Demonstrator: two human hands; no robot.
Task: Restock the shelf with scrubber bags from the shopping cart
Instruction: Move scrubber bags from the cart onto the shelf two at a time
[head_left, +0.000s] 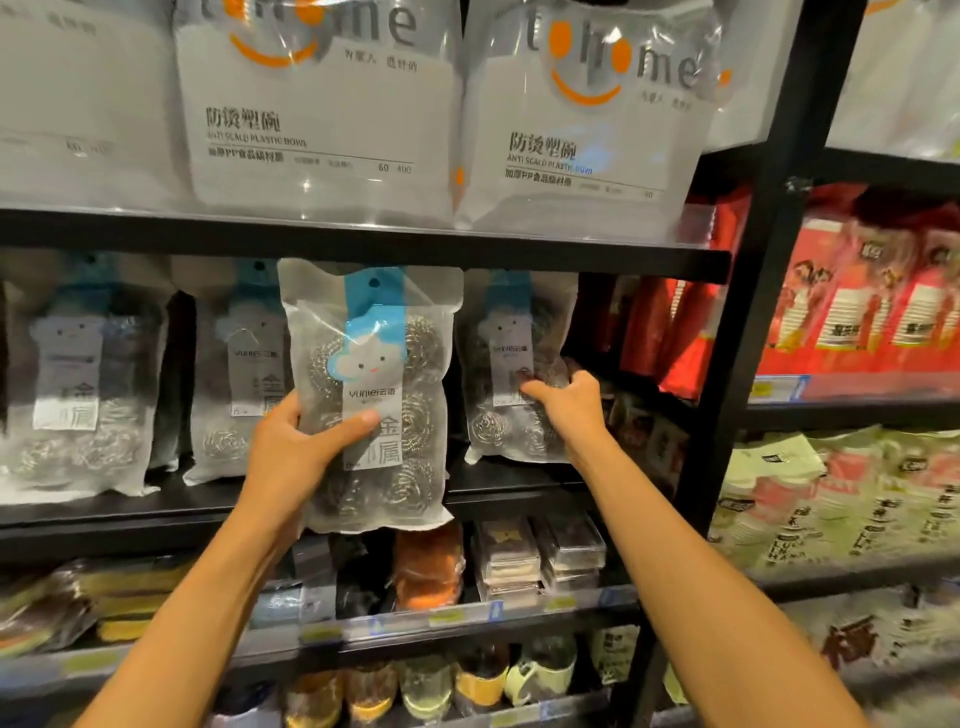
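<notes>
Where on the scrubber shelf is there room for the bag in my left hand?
Best bet: the slot between the middle bag and the rightmost bag that your right hand grips, though the held bag in your left hand hides most of it. A dark gap also separates the rightmost bag from the red packs. Leftward, bags crowd.

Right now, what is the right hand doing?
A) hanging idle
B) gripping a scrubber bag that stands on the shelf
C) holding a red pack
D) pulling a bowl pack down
B: the right hand grips the shelved bag at its right edge, thumb on the front, while the left hand holds a second bag up in front.
</notes>
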